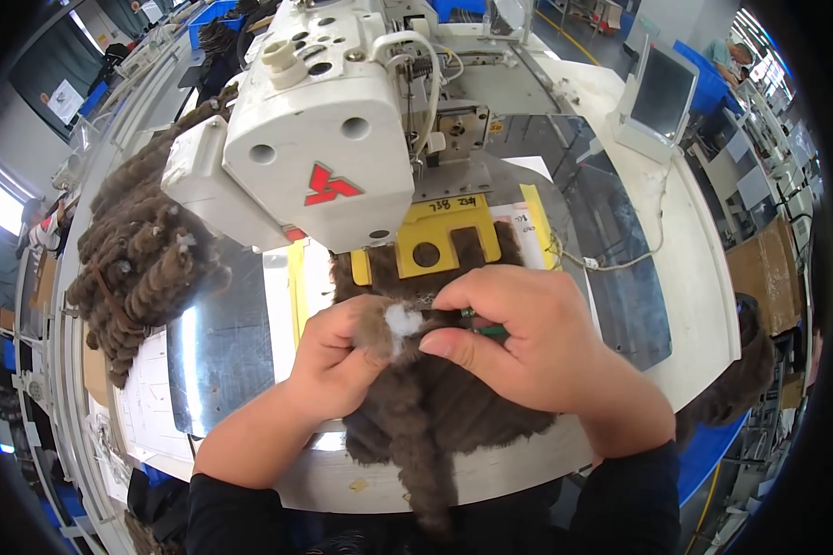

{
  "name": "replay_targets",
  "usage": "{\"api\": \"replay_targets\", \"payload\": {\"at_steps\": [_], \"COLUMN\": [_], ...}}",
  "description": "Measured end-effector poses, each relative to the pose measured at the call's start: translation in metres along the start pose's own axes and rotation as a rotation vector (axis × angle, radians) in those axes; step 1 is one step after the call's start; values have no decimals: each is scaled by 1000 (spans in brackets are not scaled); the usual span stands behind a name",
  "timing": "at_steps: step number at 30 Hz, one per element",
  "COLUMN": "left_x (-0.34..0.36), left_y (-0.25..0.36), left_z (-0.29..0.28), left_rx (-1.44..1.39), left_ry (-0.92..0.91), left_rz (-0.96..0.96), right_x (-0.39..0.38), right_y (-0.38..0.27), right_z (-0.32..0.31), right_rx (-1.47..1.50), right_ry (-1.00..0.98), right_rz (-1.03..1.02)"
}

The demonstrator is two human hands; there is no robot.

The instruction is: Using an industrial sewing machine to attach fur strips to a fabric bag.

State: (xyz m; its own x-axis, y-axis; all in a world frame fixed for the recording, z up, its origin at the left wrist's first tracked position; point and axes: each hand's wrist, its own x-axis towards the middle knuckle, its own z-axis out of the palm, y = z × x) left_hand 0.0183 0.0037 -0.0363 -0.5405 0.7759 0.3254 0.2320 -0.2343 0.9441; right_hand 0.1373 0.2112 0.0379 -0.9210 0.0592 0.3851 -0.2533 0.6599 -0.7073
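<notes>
Between my hands is a brown plush piece [372,326] with a tuft of white stuffing [404,320] showing at its end. My left hand [329,375] is closed round this piece, its fingers and thumb pinching the fur. My right hand [541,342] is closed beside the tuft, gripping a small dark tool with green parts [492,329]; the fingers hide most of it. A long plush strip [421,462] hangs down below my left hand over the table edge. Under both hands spreads brown plush fabric [504,407]. Just beyond it, a yellow notched plate [426,231] lies on more brown plush.
The white head of a sewing machine [324,129] stands directly ahead. A large heap of brown plush pieces [148,268] lies at the left. A small screen [657,97] with a cable is at the far right. More plush [731,370] lies at right. A person [727,60] is in the background.
</notes>
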Motion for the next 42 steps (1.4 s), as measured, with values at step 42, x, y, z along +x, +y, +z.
{"api": "replay_targets", "payload": {"at_steps": [42], "left_x": [7], "left_y": [10], "left_z": [-2], "left_rx": [-132], "left_ry": [-212], "left_rz": [-20], "right_x": [1], "right_y": [-5], "right_z": [-9], "right_rx": [54], "right_ry": [-119], "right_rz": [3]}}
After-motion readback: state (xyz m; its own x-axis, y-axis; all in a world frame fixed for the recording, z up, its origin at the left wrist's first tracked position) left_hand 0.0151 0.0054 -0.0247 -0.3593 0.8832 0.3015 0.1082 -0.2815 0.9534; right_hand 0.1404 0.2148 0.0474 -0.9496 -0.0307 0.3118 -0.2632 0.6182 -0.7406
